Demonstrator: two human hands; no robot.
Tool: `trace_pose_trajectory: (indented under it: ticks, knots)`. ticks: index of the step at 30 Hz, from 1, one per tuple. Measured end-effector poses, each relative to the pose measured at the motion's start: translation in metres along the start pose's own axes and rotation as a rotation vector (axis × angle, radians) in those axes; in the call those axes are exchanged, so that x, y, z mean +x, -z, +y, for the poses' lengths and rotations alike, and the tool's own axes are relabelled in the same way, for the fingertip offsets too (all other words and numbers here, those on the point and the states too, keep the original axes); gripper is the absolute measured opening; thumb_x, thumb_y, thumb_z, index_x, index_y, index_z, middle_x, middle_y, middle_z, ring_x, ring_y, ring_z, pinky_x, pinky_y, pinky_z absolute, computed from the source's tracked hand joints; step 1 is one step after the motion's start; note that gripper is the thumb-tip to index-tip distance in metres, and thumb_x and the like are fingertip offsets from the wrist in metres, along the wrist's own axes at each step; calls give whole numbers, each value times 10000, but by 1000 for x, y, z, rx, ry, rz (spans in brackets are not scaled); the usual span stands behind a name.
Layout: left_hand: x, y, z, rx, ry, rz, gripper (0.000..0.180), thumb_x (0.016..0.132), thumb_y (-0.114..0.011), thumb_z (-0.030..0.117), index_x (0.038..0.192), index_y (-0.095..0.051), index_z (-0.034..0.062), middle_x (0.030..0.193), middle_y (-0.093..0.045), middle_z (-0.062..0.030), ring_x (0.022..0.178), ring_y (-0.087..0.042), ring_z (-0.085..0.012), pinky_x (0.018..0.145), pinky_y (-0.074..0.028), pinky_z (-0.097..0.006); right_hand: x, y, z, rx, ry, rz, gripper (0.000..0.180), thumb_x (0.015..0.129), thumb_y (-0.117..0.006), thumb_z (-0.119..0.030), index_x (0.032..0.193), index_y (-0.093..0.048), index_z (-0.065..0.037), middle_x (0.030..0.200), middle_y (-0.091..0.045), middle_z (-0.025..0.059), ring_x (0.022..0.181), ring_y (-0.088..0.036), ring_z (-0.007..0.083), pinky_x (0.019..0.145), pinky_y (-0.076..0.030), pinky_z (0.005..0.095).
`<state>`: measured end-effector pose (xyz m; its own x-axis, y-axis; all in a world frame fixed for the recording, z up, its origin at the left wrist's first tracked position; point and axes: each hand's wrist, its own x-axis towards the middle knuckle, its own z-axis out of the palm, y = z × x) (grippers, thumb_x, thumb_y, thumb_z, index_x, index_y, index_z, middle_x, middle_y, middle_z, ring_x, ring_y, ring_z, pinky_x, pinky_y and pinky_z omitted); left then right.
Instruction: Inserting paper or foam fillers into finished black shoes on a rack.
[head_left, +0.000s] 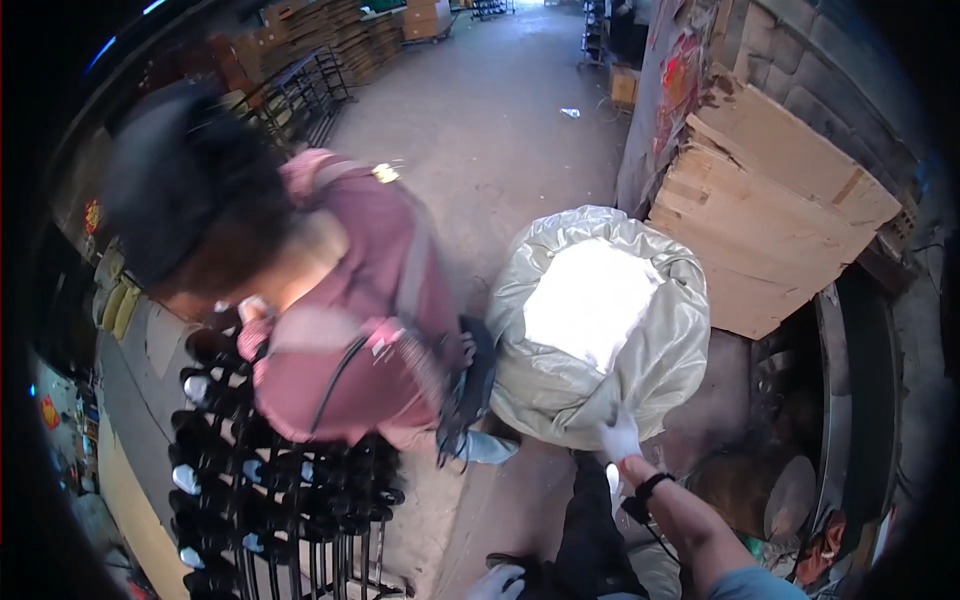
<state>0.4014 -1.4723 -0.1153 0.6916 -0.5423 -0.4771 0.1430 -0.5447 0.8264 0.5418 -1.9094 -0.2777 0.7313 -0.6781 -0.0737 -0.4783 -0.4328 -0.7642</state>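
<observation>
My right hand (620,436), in a pale glove, grips the near edge of a large, round, silvery-beige sack (665,375). The sack's middle glares bright white, so what lies there cannot be made out. At the bottom edge of the view my left hand (497,582), also gloved, has its fingers curled against a dark object (522,568), possibly a black shoe; the frame cuts off part of the hand. Below the sack, my dark-trousered leg (590,525) shows between the hands.
Close on the left, a person (370,260) in a dusty red top and dark cap leans over a rack (320,560) of black shoes, some with whitish stuffing. Right of the sack lean cardboard sheets (770,220). A cylindrical object (790,497) lies at lower right. Stacked cardboard (330,45) stands far back.
</observation>
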Motion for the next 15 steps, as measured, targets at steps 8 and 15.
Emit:
trace_pose_trajectory:
  ticks: [8,15]
  knots:
    - [478,-68,164,-6,-169,134,426,999,-682,213,1381,-615,36,1293,-646,-255,1226,-616,-461,1086,-497,-492,345,-24,23,-450,146,-85,663,958,-651,-304,1527,-511,7,1551,-519,255,1463,-472,462,1211,-437,476]
    - [729,-137,76,151,522,298,781,897,-775,364,1495,-499,-55,1428,-619,-320,1345,-597,-471,1152,-480,-486,346,-31,133,-759,93,-604,613,986,-588,-420,1486,-584,-65,1494,-622,190,1418,-545,401,1242,-378,495]
